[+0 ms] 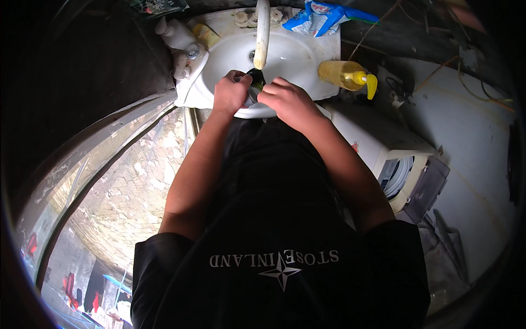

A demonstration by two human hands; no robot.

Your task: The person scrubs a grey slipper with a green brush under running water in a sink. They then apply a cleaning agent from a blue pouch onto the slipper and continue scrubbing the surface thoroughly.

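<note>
Over the front of a white washbasin (pixel 296 88), both my hands meet at a small dark object (pixel 257 76). It has a black end, a yellow-green patch and a grey part, and what it is cannot be told. My left hand (pixel 231 92) grips it from the left side. The curled fingers of my right hand (pixel 285 96) hold its right side, covering part of it. Just beyond the object hangs the tip of a white, curved faucet spout (pixel 262 41). No running water can be made out. Behind the spout, the drain (pixel 252 54) is partly visible.
A yellow pump bottle (pixel 343 75) lies on the basin's right rim. A blue-and-white packet (pixel 324 18) rests at the back right. At the left stand a white bottle (pixel 176 35) and a yellow packet (pixel 205 35). A washing machine-like white appliance (pixel 370 127) is at right.
</note>
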